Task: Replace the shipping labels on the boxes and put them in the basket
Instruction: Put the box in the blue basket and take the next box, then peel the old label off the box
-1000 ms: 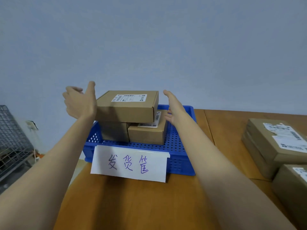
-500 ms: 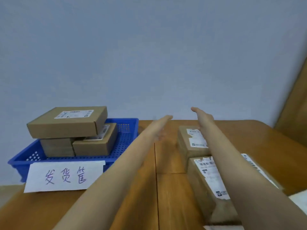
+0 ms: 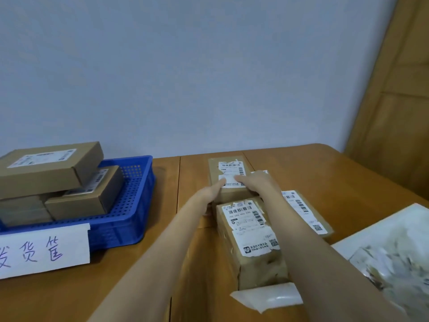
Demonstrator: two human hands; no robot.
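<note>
**A:** Report the state of each grip.

**B:** The left hand [image 3: 212,190] is lying flat, fingers extended, fingertips touching the torn label [image 3: 231,174] on the far box [image 3: 228,180]. The right hand [image 3: 255,182] is resting on the right side of the same box top, fingers loosely bent. Neither grip is closing on anything; whether the right thumb is hooking the box edge cannot be told.

**A:** What is changing compared with one second ago?

**B:** Both hands were flanking the top box [image 3: 50,165] in the basket [image 3: 134,205], having just set it down. They are now leaving that stack and reaching rightward across the desk [image 3: 301,173]. In my judgement, one box is finished and the next cycle is beginning.

**A:** Describe the arm pose.

**B:** Both forearms are extending forward, nearly straight, converging on the far box. The right forearm is passing over the near box [image 3: 250,240] and partly hiding the right box [image 3: 304,212].

**A:** Where are the remaining task items sitting?

**B:** Three boxes with worn labels are waiting on the desk, right of the basket. The basket is sitting at the left, holding relabelled boxes behind a handwritten sign [image 3: 44,249]. A backing sheet [image 3: 267,297] is lying at the near edge.

**A:** Likely next step?

**B:** Probably lifting the far box or peeling its label.
</note>
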